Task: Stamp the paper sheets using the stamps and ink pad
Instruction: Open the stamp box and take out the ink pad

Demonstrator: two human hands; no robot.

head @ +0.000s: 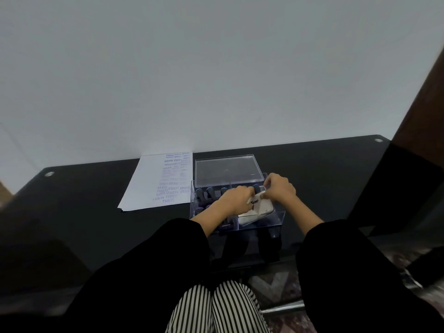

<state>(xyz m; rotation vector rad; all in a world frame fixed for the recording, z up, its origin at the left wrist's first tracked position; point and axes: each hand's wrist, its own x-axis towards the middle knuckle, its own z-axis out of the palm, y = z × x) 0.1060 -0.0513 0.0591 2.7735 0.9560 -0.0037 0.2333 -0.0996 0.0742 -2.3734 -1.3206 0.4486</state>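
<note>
Likely step: lifting pad [259, 211] from box [276, 221] on tabletop [91, 195]; stamps [208, 193] beside it. Left grip [236, 200] and right grip [280, 188] clamped on pad edges. Next: clear box walls, set pad near sheets [158, 181], open.

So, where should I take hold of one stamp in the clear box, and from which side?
Pinch the stamp by its rounded dark handle top, coming from straight above: it stands upright among others, and the walls of the clear box close off the sides.
</note>
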